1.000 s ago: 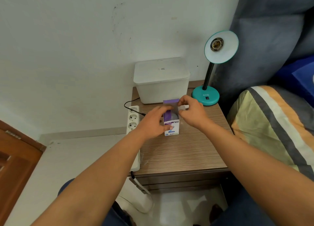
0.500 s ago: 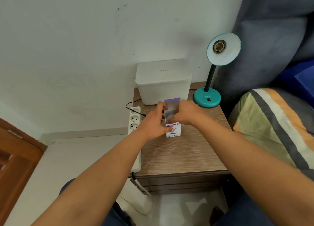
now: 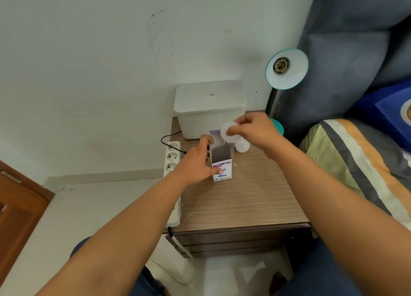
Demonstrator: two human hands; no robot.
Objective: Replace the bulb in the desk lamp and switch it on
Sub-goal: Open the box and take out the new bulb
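Note:
A small white and purple bulb box stands upright and open on the wooden bedside table. My left hand grips its left side. Just above the box my right hand holds a white bulb by its round end. A second white bulb lies on the table just behind the box, under my right hand. The teal desk lamp stands at the table's back right corner, its shade tilted toward me with an empty socket; my right hand hides most of its base.
A white lidded storage box sits against the wall at the back of the table. A white power strip with a black cord runs along the table's left edge. A grey headboard and striped pillow lie to the right.
My right hand reached into the open box and has lifted a white bulb out above it. My left hand kept hold of the box.

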